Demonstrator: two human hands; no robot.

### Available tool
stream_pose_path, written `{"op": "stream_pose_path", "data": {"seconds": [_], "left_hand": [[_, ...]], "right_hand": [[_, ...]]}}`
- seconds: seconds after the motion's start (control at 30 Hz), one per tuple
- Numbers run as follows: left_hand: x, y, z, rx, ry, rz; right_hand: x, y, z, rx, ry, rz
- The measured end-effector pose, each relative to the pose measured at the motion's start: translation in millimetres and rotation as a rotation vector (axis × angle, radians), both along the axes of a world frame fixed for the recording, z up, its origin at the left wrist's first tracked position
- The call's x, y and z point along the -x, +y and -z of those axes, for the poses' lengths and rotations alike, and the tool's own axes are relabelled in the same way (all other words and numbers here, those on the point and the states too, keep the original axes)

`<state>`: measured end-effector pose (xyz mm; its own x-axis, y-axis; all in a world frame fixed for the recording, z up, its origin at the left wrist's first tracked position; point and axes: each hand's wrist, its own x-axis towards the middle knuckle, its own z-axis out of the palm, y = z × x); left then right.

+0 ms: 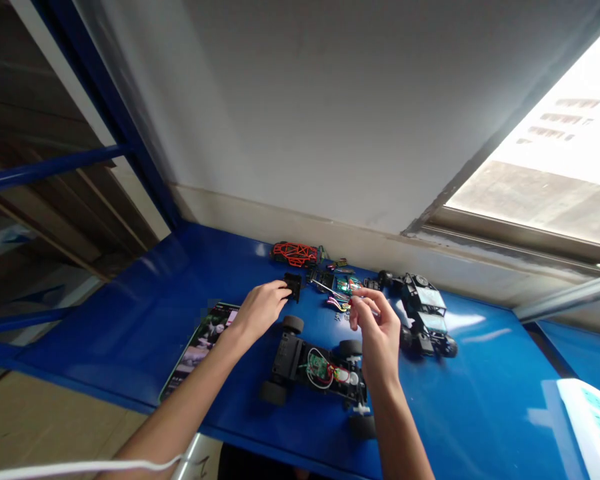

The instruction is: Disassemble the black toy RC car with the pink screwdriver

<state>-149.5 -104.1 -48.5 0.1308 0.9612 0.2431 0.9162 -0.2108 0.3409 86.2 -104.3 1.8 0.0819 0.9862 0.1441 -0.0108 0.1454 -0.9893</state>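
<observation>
My left hand grips a small black plastic part over the blue table, its fingers closed on the part's near left side. My right hand is closed round a screwdriver whose thin metal shaft points left, toward the black part but apart from it. Below and between the hands lies a toy car chassis with black wheels. A green circuit board and loose wires show on it. My right wrist covers part of its right end.
Behind the hands lie a red tubular frame, coloured wires and several small parts. An assembled toy car stands to the right. A lit tablet or phone lies beneath my left forearm. The wall borders the blue table.
</observation>
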Motion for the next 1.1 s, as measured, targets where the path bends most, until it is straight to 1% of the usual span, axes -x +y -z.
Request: {"op": "stream_pose_path", "data": {"seconds": [0.17, 0.3, 0.53, 0.7, 0.9, 1.1], "left_hand": [[1.7, 2.3, -0.4, 0.047, 0.032, -0.008], [-1.0, 6.7, -2.6, 0.072, 0.049, -0.038], [-10.5, 21.4, -6.4, 0.107, 0.054, -0.077], [-12.3, 29.4, -7.4, 0.101, 0.046, -0.082], [-13.1, 30.1, -9.6, 0.089, 0.051, -0.089], [-11.8, 28.8, -13.0, 0.091, 0.066, -0.089]], "right_hand": [[5.8, 1.5, -3.2, 0.000, -0.021, 0.002], [7.6, 2.9, -3.7, -0.007, -0.023, 0.001], [9.7, 3.2, -2.5, 0.007, -0.006, -0.009], [6.1, 0.5, -2.2, 0.019, -0.003, -0.007], [0.5, -1.1, 1.6, 0.020, 0.001, -0.010], [-2.8, -3.3, 1.6, 0.021, 0.016, -0.010]]}}
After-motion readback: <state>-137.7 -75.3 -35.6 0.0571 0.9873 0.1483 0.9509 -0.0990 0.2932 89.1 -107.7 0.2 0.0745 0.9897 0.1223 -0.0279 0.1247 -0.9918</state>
